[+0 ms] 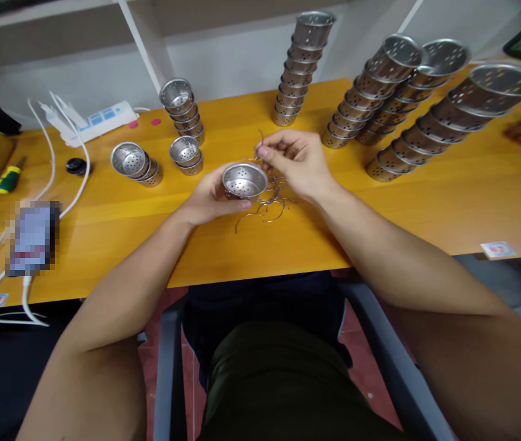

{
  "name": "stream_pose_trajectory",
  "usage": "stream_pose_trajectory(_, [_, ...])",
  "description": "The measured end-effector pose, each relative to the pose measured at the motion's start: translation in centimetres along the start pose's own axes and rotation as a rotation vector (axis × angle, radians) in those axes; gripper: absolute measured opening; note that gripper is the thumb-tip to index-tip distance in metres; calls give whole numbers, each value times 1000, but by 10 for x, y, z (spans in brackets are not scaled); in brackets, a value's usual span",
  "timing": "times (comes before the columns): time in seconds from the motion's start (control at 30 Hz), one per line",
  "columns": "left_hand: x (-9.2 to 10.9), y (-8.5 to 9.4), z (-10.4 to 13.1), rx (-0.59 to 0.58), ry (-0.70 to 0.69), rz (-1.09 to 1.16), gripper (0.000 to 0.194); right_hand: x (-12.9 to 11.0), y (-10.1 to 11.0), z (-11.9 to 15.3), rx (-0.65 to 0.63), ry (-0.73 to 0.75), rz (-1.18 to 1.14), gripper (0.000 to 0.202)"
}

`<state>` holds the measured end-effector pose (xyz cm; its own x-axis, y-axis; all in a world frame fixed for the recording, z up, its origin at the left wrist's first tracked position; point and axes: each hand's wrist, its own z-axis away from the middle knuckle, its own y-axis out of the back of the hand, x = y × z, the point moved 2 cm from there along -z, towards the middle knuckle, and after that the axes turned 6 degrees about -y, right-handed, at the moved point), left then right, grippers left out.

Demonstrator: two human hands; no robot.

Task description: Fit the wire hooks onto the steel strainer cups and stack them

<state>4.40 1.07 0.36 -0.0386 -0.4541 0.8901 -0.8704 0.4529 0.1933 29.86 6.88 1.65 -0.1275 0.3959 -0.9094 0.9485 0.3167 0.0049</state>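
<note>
The left hand [214,195] clasps a metal cup [244,179], probably light, best held round its wall; the right hand [297,160] pinches wire [261,136].

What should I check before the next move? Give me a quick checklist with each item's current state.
1. Left hand holding the perforated cup: ok.
2. Right hand pinching a thin wire: ok.
3. Loose wires on the table close to the cup: ok.
4. Right hand clear of the nearest tall stack: cannot tell, they meet in this view.
5. White cable away from the left hand: ok.
</note>
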Motion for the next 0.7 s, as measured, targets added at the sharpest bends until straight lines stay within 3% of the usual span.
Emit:
stream_pose_trajectory(0.17, [-2, 1, 1, 57, -53, -63, 115, 21, 45, -26, 139, 175, 40, 65])
stream_pose_trajectory(0.27, [-5, 2, 2, 55, -57, -59, 114, 16, 54, -26, 169, 233, 89, 68])
stream_pose_trajectory(0.5, [-33, 13, 4, 44, -79, -6, 115, -25, 7, 12, 12, 123, 266, 48])
stream_pose_trajectory(0.7, [-41, 14, 2, 36, -135, -65, 107, -23, -10, 19, -41, 28, 327, 41])
